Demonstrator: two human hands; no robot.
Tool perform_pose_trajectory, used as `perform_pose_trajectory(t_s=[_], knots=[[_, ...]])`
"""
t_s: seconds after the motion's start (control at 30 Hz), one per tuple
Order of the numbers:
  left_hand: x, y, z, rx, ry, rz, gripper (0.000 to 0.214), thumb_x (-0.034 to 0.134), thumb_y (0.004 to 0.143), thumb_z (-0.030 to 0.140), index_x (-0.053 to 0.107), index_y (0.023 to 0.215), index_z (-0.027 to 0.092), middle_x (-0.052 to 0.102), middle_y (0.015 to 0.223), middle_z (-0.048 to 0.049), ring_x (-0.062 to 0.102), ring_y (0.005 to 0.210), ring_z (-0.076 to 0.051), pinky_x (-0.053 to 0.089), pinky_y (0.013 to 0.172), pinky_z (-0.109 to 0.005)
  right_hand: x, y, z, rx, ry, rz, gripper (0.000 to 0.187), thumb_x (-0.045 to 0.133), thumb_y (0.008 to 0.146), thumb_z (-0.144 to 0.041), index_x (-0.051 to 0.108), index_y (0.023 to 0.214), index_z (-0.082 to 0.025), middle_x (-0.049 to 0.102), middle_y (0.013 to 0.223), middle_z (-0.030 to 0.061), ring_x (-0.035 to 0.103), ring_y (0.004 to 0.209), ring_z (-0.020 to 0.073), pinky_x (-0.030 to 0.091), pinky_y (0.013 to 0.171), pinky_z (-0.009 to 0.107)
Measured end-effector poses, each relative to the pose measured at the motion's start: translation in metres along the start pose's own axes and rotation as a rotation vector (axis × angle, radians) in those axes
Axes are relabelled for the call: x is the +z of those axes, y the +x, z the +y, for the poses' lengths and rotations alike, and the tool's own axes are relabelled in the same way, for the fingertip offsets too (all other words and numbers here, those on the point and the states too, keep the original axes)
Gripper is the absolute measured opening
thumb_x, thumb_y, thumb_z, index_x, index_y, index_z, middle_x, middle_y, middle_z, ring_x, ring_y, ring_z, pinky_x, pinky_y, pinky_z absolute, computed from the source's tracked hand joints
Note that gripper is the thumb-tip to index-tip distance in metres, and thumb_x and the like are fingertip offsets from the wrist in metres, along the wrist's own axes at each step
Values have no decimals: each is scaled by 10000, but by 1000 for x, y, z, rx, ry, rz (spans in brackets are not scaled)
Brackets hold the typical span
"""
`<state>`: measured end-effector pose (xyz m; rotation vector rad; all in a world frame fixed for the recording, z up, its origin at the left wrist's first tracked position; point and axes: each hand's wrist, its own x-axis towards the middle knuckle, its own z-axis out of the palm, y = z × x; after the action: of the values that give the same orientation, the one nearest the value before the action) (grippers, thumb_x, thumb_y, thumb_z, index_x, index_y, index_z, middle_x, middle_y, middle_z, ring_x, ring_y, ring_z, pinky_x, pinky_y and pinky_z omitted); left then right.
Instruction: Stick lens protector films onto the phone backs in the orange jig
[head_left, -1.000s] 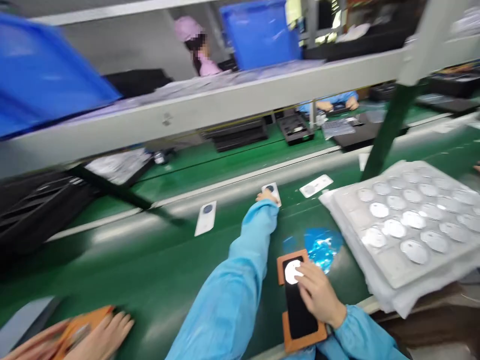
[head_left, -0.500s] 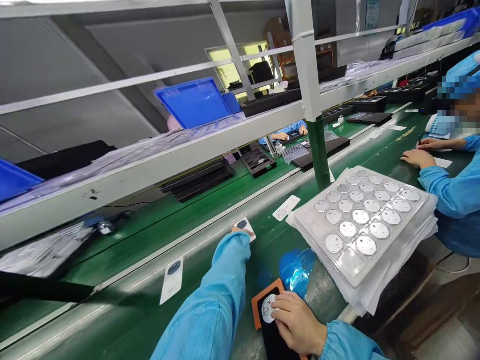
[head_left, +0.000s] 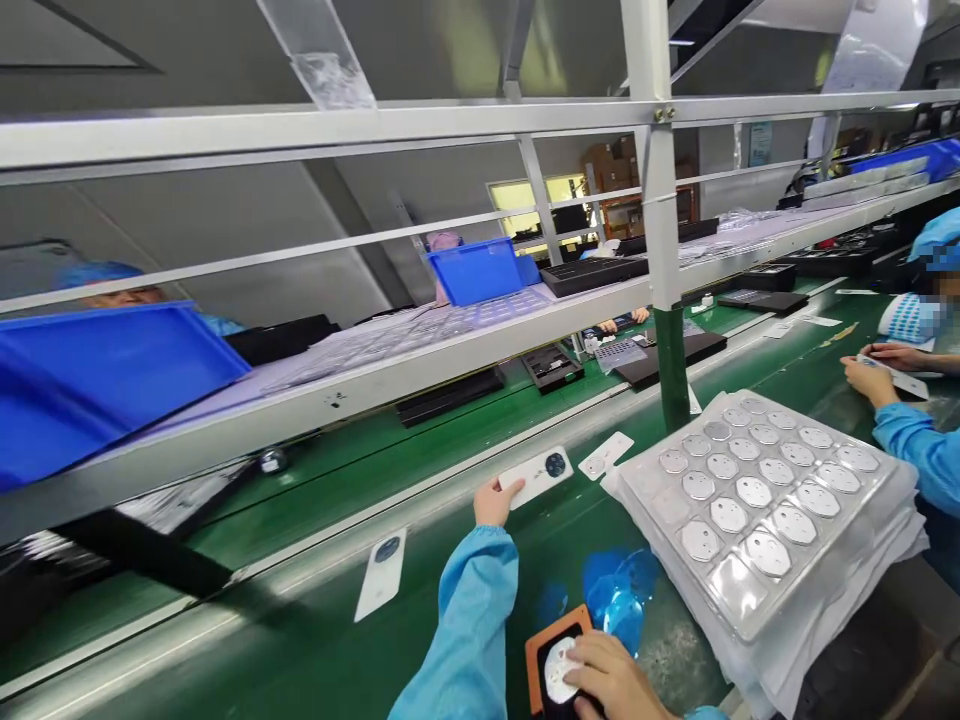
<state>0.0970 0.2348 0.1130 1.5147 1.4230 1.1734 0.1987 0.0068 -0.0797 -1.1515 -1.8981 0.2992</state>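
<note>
My left hand (head_left: 495, 500) grips the end of a white phone back cover (head_left: 534, 480) between thumb and fingers, just above the green belt. A dark round camera area marks the cover's far end. My right hand (head_left: 619, 675) is closed at the edge of a silvery-white octagonal piece (head_left: 559, 668), which is over a black pad in an orange-framed fixture (head_left: 534, 655). Part of the fixture is hidden by that hand. Crumpled blue film (head_left: 621, 600) lies beside it. A clear tray (head_left: 712, 585) of similar octagonal pieces tops a stack on the right.
Another white cover (head_left: 381, 578) lies on the belt at left, and one more (head_left: 606, 456) beyond my left hand. A metal post (head_left: 673, 370) rises behind the tray stack. A shelf with blue bins (head_left: 480, 272) runs across. At right, a co-worker's hands (head_left: 874, 378) hold a white panel.
My left hand has lifted the phone back cover and turned it lengthwise to the right. My right hand stays at the octagonal piece. The view has tilted up and shifted left.
</note>
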Motion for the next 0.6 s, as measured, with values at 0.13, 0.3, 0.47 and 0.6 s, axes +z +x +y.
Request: perform_pose_trajectory(t_s=[0.13,0.3,0.47,0.6], knots=[[-28,-56,2,17,-25,-163,396,841,665,465,762,855,127,731,834,-82,634,739,-207,495,680,-292,-62,16,-32,201,-31,314,565,561,902,-197,575,1456,-303,559,1533,111,494,1470,305,466,1195,520],[-50,-147,21,120,23,-438,438,801,735,564,745,692,132,627,701,-36,528,664,-147,412,622,-253,-111,51,-48,408,254,22,466,700,823,-268,685,1276,-159,720,1220,120,667,1180,305,534,1063,458],[-63,-194,-2,-109,-79,-332,630,803,649,754,722,698,131,603,613,-34,467,522,-122,369,499,-251,-92,41,-63,535,761,-248,179,694,805,-322,739,809,-149,705,751,6,645,698,150,502,668,236],[-66,-219,-42,-203,-32,-421,683,779,610,832,677,546,160,549,490,-47,438,441,-136,362,450,-280,-69,30,-73,578,860,-156,252,768,740,-385,727,761,-137,680,740,-3,584,661,111,454,624,210]])
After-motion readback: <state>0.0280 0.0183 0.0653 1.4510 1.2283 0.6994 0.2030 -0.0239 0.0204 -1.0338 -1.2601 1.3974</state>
